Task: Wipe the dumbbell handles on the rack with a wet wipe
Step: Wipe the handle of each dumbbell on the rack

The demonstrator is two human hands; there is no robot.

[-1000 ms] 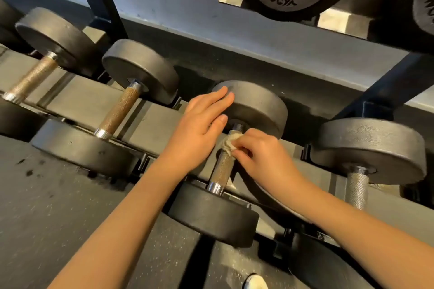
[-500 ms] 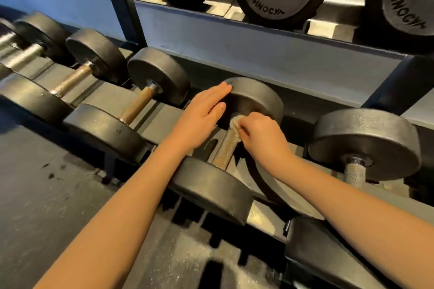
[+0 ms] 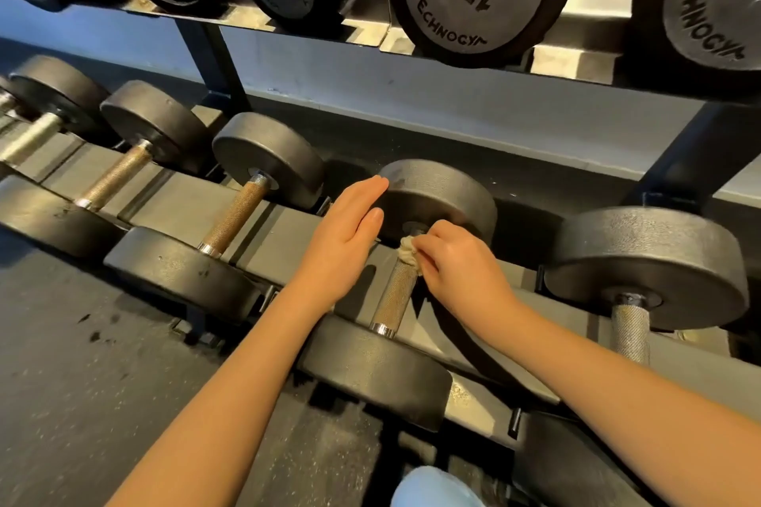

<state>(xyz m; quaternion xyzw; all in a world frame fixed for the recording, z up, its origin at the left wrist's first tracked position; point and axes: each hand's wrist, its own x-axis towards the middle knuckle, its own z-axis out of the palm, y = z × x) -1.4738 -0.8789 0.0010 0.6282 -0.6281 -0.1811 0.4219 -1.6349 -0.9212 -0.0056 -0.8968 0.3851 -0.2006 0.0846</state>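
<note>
Dark gym floor (image 3: 82, 383) runs up to a two-tier rack (image 3: 453, 111), its lower shelf lined with dumbbells. On the middle one, the right hand (image 3: 457, 263) pinches a crumpled wipe (image 3: 407, 253) against the far end of the handle (image 3: 393, 296). Just beyond, the left hand (image 3: 346, 239) lies flat on the back weight (image 3: 444, 193), fingers straight. I'd judge this handle partly done. Whether the left neighbour (image 3: 232, 218) or right neighbour (image 3: 630, 329) is wiped, nothing shows.

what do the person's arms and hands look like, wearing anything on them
The left hand and right hand are bare, as is each arm down to the frame edge: no gloves, sleeves, rings, watch or wristband show.
</note>
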